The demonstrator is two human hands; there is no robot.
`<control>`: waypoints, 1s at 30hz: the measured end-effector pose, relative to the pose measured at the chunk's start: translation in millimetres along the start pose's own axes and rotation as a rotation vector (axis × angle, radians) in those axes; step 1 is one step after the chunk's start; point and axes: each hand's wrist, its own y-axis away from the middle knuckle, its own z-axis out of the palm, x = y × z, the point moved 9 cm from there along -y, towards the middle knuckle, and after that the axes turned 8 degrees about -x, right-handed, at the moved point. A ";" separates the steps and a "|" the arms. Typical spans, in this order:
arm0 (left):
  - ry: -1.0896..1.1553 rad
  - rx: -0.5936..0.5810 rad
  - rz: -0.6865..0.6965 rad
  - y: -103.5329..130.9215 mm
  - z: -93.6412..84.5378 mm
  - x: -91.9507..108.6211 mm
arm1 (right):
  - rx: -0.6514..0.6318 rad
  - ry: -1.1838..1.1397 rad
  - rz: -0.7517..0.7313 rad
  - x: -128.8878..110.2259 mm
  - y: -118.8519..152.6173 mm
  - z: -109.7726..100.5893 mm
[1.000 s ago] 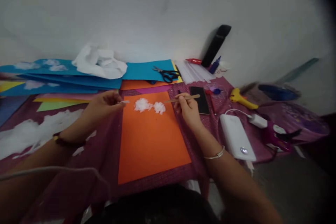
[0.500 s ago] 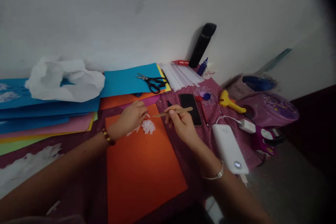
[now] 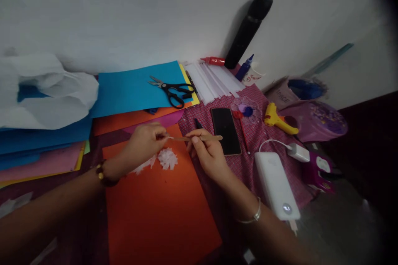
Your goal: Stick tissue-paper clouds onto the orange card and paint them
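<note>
My right hand (image 3: 207, 154) grips a flat wooden craft stick (image 3: 213, 137) between thumb and fingers, its tip pointing left. Pinched in my left hand (image 3: 146, 143) is a small white paper piece (image 3: 169, 137), which meets or nearly meets the stick's tip; I cannot tell if they touch. Both hands hover over the upper part of an orange paper sheet (image 3: 164, 215). Just beneath lies a round white cluster of paper bits (image 3: 168, 159), with loose white scraps (image 3: 144, 166) to its left, partly under my left hand.
Black-handled scissors (image 3: 171, 90) lie on blue paper (image 3: 124, 91). A phone (image 3: 226, 130), a paint dish (image 3: 247, 111), a yellow glue gun (image 3: 278, 119) and a white power bank (image 3: 276, 186) are on the right. Crumpled white paper (image 3: 62, 103) sits at left; a black bottle (image 3: 247, 33) leans on the wall.
My left hand has brought the white paper piece to the stick's tip. The stick is now held more level. The view has shifted, so most things at left appear further left.
</note>
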 end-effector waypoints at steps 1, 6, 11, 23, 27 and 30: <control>0.006 -0.054 0.022 -2.3 7.7 3.3 | 0.025 -0.007 0.002 -0.1 1.0 -3.8; 0.025 -0.181 0.175 1.3 28.9 15.9 | 0.064 -0.091 0.000 -1.4 2.8 -11.4; -0.318 -0.181 0.395 15.2 33.0 31.0 | 0.059 -0.087 0.016 1.9 2.6 -10.0; -0.480 -0.222 0.471 23.0 38.2 43.3 | -0.061 -0.022 0.079 18.1 -2.1 6.0; -0.394 -0.314 0.441 20.6 40.8 38.1 | -0.063 0.003 0.091 16.5 -1.9 5.8; -0.290 -0.249 0.369 19.2 24.0 26.4 | -0.086 0.013 0.101 17.3 -1.8 7.8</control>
